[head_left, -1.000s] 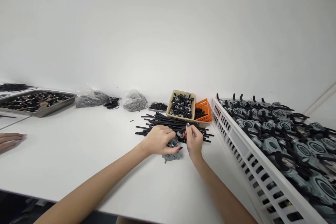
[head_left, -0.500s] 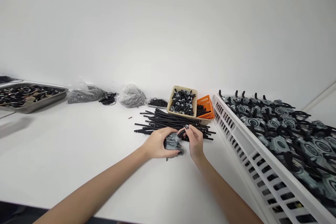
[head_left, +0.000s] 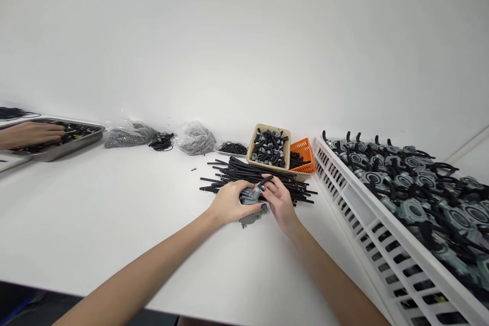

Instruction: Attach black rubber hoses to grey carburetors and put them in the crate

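My left hand (head_left: 230, 204) is closed round a small grey metal carburetor (head_left: 250, 218), just above the white table. A black rubber elbow (head_left: 265, 181) rises from the metal cap on the carburetor's top. Closed at that cap, the thumb and fingers of my right hand (head_left: 281, 205) pinch close to the base of the elbow. The exact contact of these fingertips is partly hidden. Right behind my hands lies a loose pile of black rubber hoses (head_left: 244, 170).
A white slotted crate (head_left: 367, 216) full of carburetors stands at the right. Behind the hoses are a cream tray (head_left: 250, 155) of capped elbows and an orange basket (head_left: 311, 163). Plastic bags (head_left: 196, 138) line the wall. At far left, another person's hand (head_left: 36, 133) reaches into a metal tray (head_left: 72, 147).
My right fingers have shifted from the elbow's upper end down toward the cap, and the elbow stands more upright. Another person's hand has come into the metal tray at far left.
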Tool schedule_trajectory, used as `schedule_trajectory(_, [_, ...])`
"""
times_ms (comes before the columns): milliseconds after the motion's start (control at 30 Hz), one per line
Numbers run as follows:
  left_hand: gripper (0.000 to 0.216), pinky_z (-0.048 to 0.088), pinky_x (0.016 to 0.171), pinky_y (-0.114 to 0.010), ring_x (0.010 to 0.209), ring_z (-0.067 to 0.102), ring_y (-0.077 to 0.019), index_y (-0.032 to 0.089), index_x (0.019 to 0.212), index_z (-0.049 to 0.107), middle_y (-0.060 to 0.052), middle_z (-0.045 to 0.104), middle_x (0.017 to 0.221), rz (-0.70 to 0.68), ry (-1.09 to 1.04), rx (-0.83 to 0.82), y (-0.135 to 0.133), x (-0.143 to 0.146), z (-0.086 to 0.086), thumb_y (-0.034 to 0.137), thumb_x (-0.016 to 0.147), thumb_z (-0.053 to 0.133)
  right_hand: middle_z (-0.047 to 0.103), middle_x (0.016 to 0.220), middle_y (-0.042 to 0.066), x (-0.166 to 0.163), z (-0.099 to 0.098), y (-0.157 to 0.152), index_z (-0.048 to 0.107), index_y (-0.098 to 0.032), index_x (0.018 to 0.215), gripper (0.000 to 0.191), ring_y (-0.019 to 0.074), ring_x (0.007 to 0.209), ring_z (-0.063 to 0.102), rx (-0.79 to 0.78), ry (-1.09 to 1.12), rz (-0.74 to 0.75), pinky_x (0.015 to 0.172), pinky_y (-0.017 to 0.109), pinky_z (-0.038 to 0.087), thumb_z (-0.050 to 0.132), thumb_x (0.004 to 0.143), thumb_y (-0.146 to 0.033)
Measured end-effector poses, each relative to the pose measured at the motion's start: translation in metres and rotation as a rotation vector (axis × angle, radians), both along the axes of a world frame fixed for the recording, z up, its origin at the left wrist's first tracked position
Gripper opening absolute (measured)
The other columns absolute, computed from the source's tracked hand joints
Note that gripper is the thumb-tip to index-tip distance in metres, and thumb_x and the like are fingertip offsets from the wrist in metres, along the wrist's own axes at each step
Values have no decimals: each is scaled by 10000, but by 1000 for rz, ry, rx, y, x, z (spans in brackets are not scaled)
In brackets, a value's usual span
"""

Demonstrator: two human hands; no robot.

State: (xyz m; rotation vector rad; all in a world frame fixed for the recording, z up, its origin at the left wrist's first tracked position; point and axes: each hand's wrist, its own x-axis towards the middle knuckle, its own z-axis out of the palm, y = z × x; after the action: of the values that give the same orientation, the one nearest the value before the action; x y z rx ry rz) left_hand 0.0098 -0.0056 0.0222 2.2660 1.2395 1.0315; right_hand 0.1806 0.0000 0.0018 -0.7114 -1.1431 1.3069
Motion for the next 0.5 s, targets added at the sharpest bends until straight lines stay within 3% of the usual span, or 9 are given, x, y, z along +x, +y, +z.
schedule_trajectory(167, [391,482,812,-329,925,664,-246,205,1010,679,-41,722,1013,33,6,-21,-1,2,0,459,715,714,705,983,52,4,-4,3,727,-214,932,306,212,934,636,15,-99,17,881,348,475,780,718,-427])
schedule_trajectory(500, [334,476,764,-322,841,651,-234,183,958,657,-41,704,890,75,61,23,-4,5,-3,443,749,669,738,931,59,-1,1,-1,714,-212,902,308,215,900,657,4,-91,39,861,350,485,788,706,-438])
